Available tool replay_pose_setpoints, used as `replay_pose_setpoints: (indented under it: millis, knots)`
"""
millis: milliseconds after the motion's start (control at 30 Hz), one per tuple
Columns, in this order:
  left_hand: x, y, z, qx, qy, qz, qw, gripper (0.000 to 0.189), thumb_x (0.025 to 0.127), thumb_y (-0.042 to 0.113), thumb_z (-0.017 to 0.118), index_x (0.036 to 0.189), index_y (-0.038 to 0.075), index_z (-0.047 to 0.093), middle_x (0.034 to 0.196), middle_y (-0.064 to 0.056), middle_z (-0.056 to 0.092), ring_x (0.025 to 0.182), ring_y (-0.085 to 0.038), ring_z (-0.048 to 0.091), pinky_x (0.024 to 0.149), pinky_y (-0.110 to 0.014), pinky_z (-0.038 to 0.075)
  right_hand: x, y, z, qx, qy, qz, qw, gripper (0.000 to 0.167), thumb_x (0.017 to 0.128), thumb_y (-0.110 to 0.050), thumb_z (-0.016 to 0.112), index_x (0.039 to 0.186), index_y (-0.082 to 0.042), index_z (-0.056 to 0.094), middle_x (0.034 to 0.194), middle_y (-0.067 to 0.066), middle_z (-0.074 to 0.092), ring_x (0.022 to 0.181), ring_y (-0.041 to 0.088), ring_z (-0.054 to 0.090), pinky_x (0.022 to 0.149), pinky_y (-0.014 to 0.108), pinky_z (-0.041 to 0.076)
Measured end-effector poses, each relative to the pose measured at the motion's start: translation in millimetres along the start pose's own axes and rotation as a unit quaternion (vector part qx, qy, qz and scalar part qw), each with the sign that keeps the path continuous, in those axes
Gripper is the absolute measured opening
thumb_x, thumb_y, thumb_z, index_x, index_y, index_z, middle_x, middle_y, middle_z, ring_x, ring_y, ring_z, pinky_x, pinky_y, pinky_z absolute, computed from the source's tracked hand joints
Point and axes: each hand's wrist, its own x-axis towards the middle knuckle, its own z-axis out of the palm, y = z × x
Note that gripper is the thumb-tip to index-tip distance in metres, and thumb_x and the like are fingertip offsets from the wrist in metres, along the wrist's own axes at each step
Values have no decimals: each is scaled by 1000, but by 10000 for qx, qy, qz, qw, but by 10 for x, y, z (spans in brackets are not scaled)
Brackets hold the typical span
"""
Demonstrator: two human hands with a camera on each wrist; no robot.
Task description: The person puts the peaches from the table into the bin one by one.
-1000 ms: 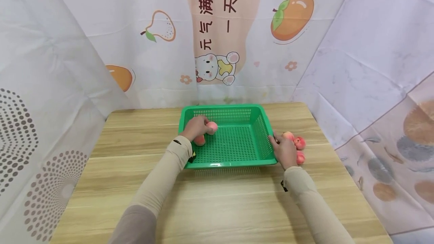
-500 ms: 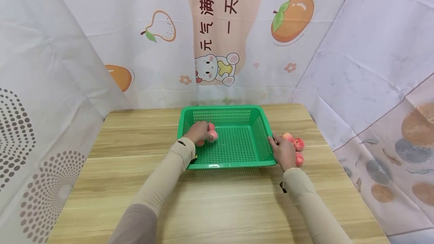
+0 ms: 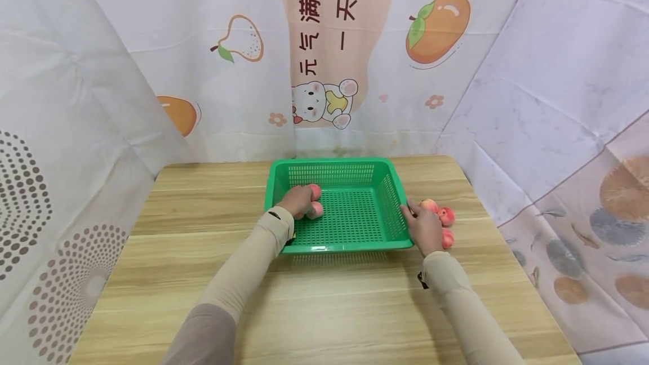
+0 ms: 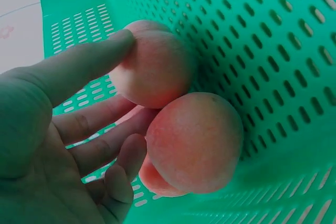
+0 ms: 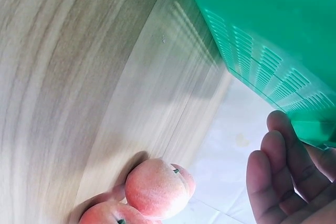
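Observation:
My left hand (image 3: pixel 298 201) is inside the green plastic basket (image 3: pixel 337 248), at its left end. Its thumb and index finger hold a pink peach (image 4: pixel 157 66) in the left wrist view. Right beside that lies a second peach (image 4: pixel 197 142), near the other fingertips. Part of a third peach (image 4: pixel 157 181) shows beneath the second. My right hand (image 3: pixel 426 225) grips the basket's right rim, thumb on the rim and fingers on the outer side. Close by on the table, several peaches (image 5: pixel 157 188) lie beside this hand.
The basket sits on a wood-grain table (image 3: pixel 324 308) near its back edge. Behind it hangs a printed white curtain (image 3: pixel 243 100), with more cloth on both sides. Another peach (image 3: pixel 446 216) is just right of the right hand.
My left hand has brought its peach lower and nearer the basket's front. Another peach now shows past its fingers. The right hand stays on the rim.

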Motion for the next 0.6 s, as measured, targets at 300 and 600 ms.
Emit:
replay_pose_setpoints:
  millis: [300,600]
  knots:
    - [-22,-24,-11,-41,-44,-52,10000,17,81,12,76,94,9,66,97,-8,63,82,-22,50,72,-31,44,4,-17,6,0,-91,114,9999,50,101,-38,50,138,-6,53,130,28,57,94,36,60,81,49,47]
    - [-49,28,-110,198,-30,-26,9998,24,92,24,68,106,5,69,112,-12,67,91,-23,59,85,-37,51,12,-7,0,32,52,-34,10000,48,101,-38,51,136,-6,56,127,26,60,97,41,63,83,54,48]
